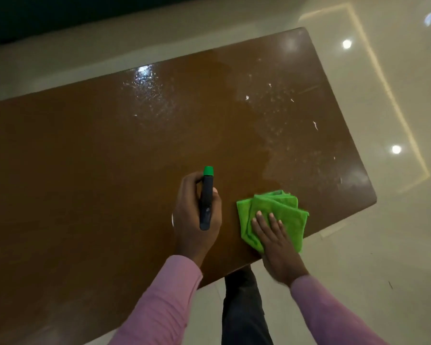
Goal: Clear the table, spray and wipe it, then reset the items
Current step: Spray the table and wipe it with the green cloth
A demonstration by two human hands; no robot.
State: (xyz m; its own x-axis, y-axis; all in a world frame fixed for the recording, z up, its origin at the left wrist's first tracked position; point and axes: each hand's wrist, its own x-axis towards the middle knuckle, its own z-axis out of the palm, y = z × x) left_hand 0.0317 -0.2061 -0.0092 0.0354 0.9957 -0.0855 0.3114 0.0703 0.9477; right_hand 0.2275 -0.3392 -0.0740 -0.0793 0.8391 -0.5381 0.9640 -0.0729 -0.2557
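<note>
While left hand (197, 210) grips sprayer (206, 199), right hand (275, 241) presses cloth (281, 210).

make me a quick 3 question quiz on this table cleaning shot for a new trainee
1. True or false: the right hand lies flat, fingers straight, on the green cloth.
2. What does the left hand grip?
A) a sponge
B) a spray bottle
C) a cup
3. Fill in: the cloth lies by the edge of the table that is ____ the person (nearest to / farthest from).

Key: 1 true; 2 B; 3 nearest to.
</note>
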